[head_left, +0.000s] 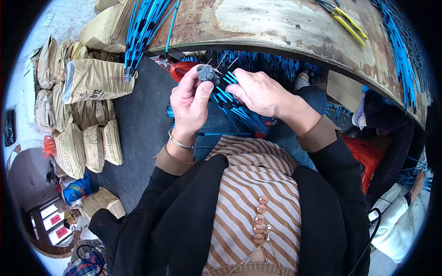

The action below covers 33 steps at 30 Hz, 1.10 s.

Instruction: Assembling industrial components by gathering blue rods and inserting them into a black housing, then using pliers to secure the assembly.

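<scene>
Grey fitting (206,72) in pinching left hand (191,103), grip of right hand (262,94) unclear; worn wooden table (258,20), dark floor (145,117), sacks (69,152).

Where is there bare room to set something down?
The wooden tabletop between the left-end blue rod bundle and the yellow-handled pliers; also the dark floor between the stacked sacks and left hand. Crowded: around the right hand and under the table, among blue rods.

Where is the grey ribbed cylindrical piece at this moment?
In the head view, the grey ribbed cylindrical piece is above and slightly left of centre, gripped in the left hand, left of the right hand.
</scene>
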Available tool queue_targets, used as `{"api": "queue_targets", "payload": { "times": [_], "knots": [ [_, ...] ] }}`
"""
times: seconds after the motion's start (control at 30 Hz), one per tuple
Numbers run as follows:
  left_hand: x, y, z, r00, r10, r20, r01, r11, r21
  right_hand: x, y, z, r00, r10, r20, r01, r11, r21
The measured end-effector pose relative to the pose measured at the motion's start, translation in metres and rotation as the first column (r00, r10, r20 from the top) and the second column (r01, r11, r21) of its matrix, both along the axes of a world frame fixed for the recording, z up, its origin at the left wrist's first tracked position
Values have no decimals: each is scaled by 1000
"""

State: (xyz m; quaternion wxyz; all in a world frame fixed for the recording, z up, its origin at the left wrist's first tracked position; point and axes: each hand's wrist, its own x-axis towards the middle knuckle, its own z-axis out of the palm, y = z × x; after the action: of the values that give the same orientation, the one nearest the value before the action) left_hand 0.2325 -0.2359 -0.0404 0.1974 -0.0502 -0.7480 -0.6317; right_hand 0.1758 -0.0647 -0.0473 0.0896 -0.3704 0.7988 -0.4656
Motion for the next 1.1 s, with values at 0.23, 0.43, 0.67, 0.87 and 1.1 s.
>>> {"api": "queue_targets", "payload": {
  "times": [0.23, 0.43, 0.67, 0.87, 1.1],
  "knots": [
    [0, 8, 12, 992, 15, 127, -10, 999, -39, 2, -3, 26, 988, -19, 150, -23, 962, 271],
    [-1, 19, 17, 970, 57, 234, -56, 998, -13, 11, -10, 21, 993, -61, 103, 29, 959, 282],
    [-1, 11, 21, 935, -106, 340, 0, 955, 298, 33, -13, 1, 982, -191, 7, 190, 979, 69],
    [6, 3, 29, 904, -295, 309, 199, 931, 307, 41, -4, -21, 967, -234, -101, 201, 943, -266],
    [8, -19, 31, 820, -469, 327, 394, 878, 270, 24, 1, -14, 1000, 9, -26, -11, 997, -71]
  ]
}}
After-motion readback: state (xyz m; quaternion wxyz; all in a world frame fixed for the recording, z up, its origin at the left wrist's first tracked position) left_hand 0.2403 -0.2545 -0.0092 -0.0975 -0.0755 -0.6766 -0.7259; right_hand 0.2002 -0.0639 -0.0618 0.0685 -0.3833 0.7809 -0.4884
